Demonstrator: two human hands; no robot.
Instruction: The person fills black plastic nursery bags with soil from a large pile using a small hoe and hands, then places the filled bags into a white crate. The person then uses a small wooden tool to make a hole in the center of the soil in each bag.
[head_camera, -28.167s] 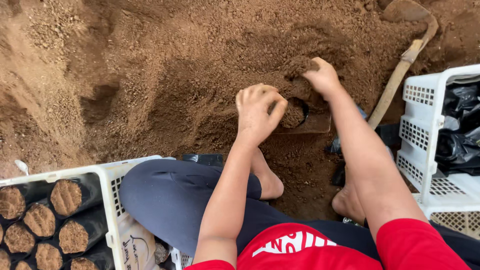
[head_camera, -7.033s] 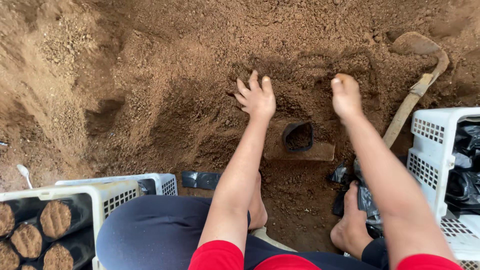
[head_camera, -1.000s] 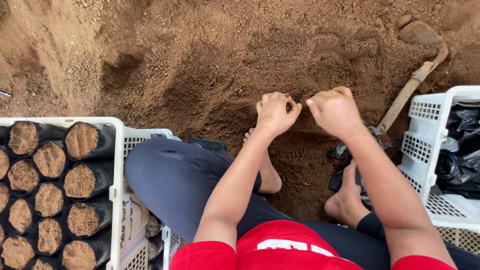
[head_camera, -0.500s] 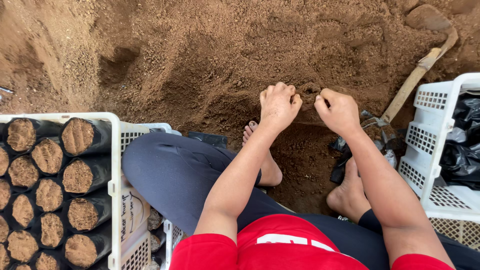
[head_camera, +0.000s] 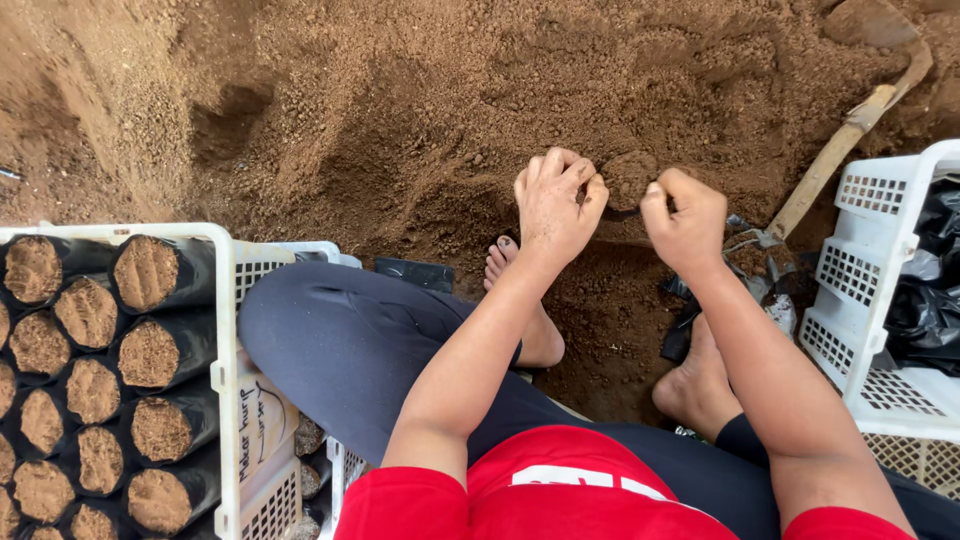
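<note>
A small black nursery bag (head_camera: 628, 182), heaped with brown soil, stands at the foot of the soil pile (head_camera: 450, 110). My left hand (head_camera: 553, 205) grips its left rim and my right hand (head_camera: 684, 216) grips its right rim, fingers curled on the black plastic. Most of the bag is hidden behind both hands; only its soil top and a strip of rim show. My bare feet rest on the ground just below the hands.
A white crate (head_camera: 228, 300) at the left holds several soil-filled black bags lying on their sides. Another white crate (head_camera: 860, 280) at the right holds empty black bags. A wooden-handled hoe (head_camera: 850, 130) lies on the soil at the upper right.
Both hands stay closed on the bag's rim, and its heaped soil top now shows between them. The view has shifted slightly; the hands sit a little lower than half a second ago.
</note>
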